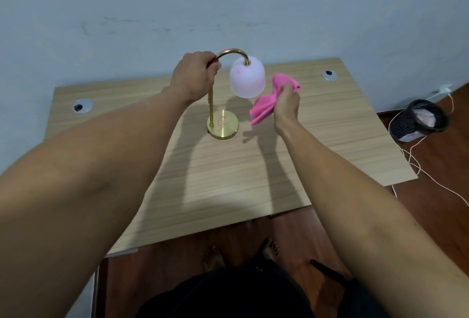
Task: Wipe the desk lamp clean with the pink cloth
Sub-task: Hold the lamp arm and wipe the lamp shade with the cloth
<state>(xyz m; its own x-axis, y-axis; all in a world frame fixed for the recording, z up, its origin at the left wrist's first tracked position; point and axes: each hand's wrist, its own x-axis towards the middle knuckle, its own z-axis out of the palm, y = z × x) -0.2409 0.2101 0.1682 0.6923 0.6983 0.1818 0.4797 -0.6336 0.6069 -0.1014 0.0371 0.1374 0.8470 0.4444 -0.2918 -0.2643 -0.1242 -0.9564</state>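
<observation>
Cloth and shade sit almost side by side: the pink cloth hangs bunched in the right hand, just to the right of the white shade and, as far as can be told, not quite touching it. The right hand's fingers are pinched closed on the cloth, so that hand is the nearer one for wiping the shade, which lies to its left. The left hand is wrapped closed around the brass arch of the desk lamp, steadying it where the stem curves over. The lamp stands upright near the middle of the wooden counter, its stem vertical above a round brass base. Pink marks show on the shade (a small smudge near its top) and on the base, so wiping looks far from done.
</observation>
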